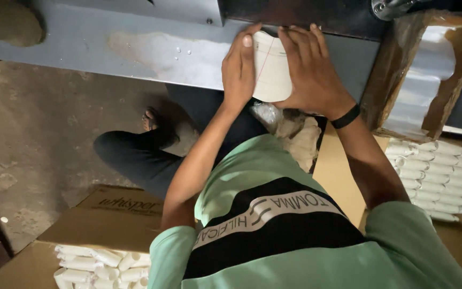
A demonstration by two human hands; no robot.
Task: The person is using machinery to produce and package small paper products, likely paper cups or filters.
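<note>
- Landmark for every place below: the white cylinder [270, 67], a pale plastic bottle-like piece with a thin red line down its side, held against the grey counter [135, 53] at the top middle of the view.
- Far left and below the white cylinder, an open cardboard box [102, 225] sits on the floor [33, 134], with rows of small white tubes [97, 265] lying in it.
- Between that box and the white cylinder, the person's dark trouser leg [135, 155] bends out over the stained concrete floor.
- The left hand [238, 69] presses flat against the left side of the white cylinder, fingers straight and close together, thumb along its edge.
- The right hand [311, 67] wraps the right side of the white cylinder, fingers spread over its top, so both hands clasp it between them.
- Just right of the white cylinder, a black band [345, 117] circles the right wrist.
- Below the white cylinder, a crumpled clear plastic bag [268, 113] lies in the person's lap.
- Right of the white cylinder, a worn wooden frame [386, 75] stands against the counter.
- Further right and lower, more white tubes [439, 171] lie stacked in rows on another box.
</note>
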